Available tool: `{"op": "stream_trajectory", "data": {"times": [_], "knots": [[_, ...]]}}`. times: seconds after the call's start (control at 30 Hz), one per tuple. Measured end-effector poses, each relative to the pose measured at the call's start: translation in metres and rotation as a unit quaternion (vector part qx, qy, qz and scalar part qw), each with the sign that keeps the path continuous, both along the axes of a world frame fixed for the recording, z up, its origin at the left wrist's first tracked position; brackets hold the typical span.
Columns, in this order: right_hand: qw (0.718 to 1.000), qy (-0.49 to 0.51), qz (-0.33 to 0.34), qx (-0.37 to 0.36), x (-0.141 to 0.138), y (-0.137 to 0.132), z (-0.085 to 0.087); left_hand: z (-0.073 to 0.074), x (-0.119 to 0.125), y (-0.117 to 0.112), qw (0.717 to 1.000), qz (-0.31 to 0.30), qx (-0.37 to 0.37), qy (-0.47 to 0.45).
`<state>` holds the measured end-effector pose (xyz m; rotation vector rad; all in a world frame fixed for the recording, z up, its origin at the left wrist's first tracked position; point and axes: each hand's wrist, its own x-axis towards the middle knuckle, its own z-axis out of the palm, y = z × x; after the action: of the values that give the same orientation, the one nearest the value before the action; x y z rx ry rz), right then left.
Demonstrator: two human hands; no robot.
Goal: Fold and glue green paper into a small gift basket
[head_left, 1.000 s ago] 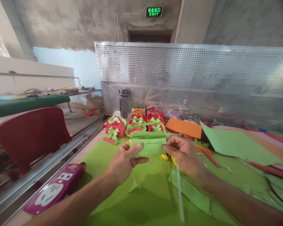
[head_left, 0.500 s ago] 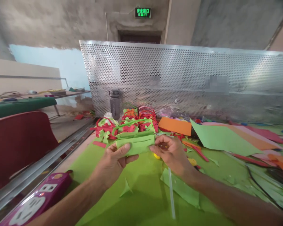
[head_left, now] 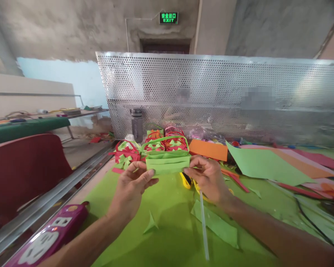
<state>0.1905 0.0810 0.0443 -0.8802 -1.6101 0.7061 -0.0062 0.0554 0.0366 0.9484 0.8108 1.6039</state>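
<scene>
**Folded green paper lifted between both hands**

I hold a folded green paper (head_left: 167,164) level in front of me, above the green tabletop (head_left: 169,222) and just near of a cluster of red and green paper baskets (head_left: 156,144). In the last second I have raised it a little and drawn my left thumb down off its face. The long creases across the front now show in full, and the piece hangs free between its two ends.

My left hand (head_left: 132,185) has its back toward me and the wrist bent up, with fingers closed on the lower left corner and the thumb in front. My right hand (head_left: 208,178) comes in from the right, thumb and forefinger pinched shut on the right edge. Both forearms rise from the near edge.

Yellow handles (head_left: 186,180) lie under the paper. A white stick (head_left: 203,226) lies by my right wrist, and a purple power strip (head_left: 44,241) sits at near left.
</scene>
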Motion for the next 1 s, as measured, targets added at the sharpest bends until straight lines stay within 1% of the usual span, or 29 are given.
{"op": "stream_trajectory", "data": {"times": [0.17, 0.3, 0.4, 0.47, 0.53, 0.63, 0.77, 0.87, 0.93, 1.0], "knots": [[0.999, 0.015, 0.001, -0.040, 0.001, 0.005, -0.002, 0.001, 0.001, -0.001, 0.999, 0.023, 0.003, 0.035], [0.994, 0.056, -0.006, -0.090, 0.001, 0.006, 0.000, 0.001, 0.001, -0.003, 0.994, 0.026, 0.048, 0.097], [0.991, 0.081, -0.007, -0.109, 0.002, 0.007, 0.002, 0.004, 0.002, -0.007, 0.989, 0.021, 0.066, 0.131], [0.984, 0.112, 0.015, -0.134, 0.002, 0.009, 0.001, 0.007, 0.003, -0.009, 0.988, 0.026, 0.067, 0.140], [0.972, 0.152, 0.056, -0.172, 0.003, 0.013, -0.003, 0.008, 0.004, -0.011, 0.988, 0.027, 0.075, 0.135], [0.954, 0.179, 0.105, -0.217, 0.003, 0.018, -0.010, 0.007, 0.003, -0.013, 0.988, 0.000, 0.097, 0.122], [0.945, 0.179, 0.125, -0.245, 0.003, 0.023, -0.014, 0.010, 0.004, -0.019, 0.988, -0.036, 0.092, 0.120], [0.947, 0.175, 0.118, -0.241, 0.003, 0.021, -0.014, 0.013, 0.007, -0.023, 0.985, -0.047, 0.078, 0.149], [0.953, 0.166, 0.112, -0.229, 0.001, 0.018, -0.015, 0.011, 0.010, -0.024, 0.983, -0.064, 0.059, 0.164], [0.959, 0.145, 0.110, -0.218, -0.001, 0.015, -0.018, 0.007, 0.012, -0.023, 0.985, -0.090, 0.033, 0.143]]}}
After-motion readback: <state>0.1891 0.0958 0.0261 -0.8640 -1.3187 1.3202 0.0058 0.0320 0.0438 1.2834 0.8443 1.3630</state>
